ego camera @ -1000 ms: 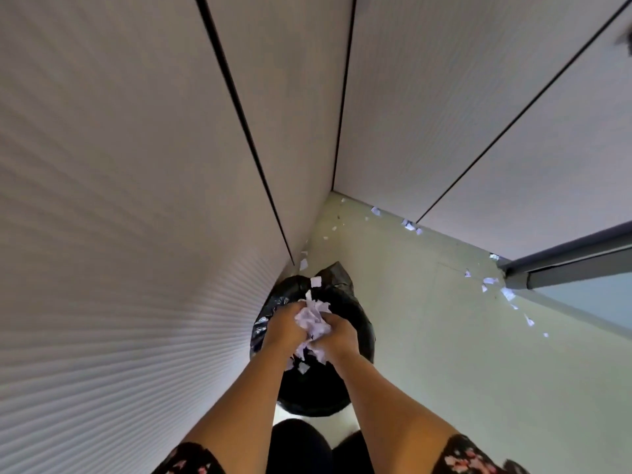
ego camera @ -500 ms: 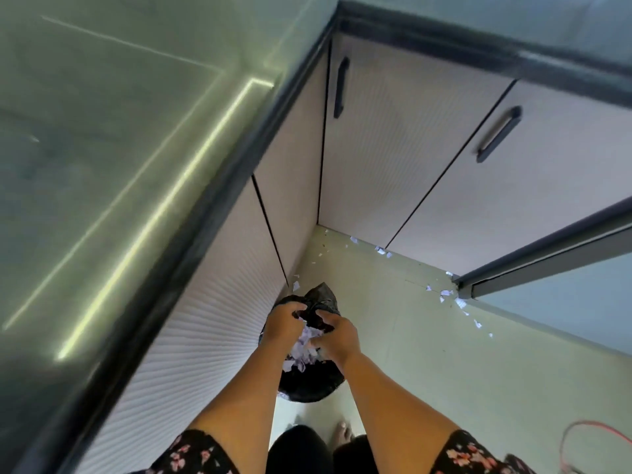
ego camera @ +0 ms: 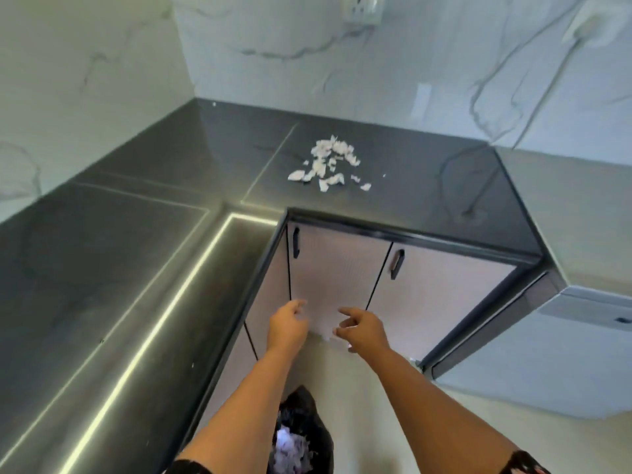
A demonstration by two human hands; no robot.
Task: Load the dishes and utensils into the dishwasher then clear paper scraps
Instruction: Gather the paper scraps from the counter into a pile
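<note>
A pile of white paper scraps point(ego camera: 326, 164) lies on the dark countertop point(ego camera: 410, 179) near the back wall. A black bin bag point(ego camera: 307, 425) stands on the floor below my arms, with more scraps point(ego camera: 290, 451) inside it. My left hand point(ego camera: 286, 325) and my right hand point(ego camera: 361, 328) are raised side by side in front of the cabinet doors, below the counter's edge. Both have loosely spread fingers and hold nothing. A few scraps point(ego camera: 325, 334) show on the floor between them.
The L-shaped counter runs along the left point(ego camera: 85, 268) and the back. Pale cabinet doors with black handles point(ego camera: 396, 264) sit under it. A dishwasher front point(ego camera: 564, 354) stands at the right. A wall socket point(ego camera: 362, 8) is on the marble wall.
My hands let go of the scraps into the bin bag and rose empty toward the counter. My view lifted from the floor to the countertop, bringing the scrap pile into sight.
</note>
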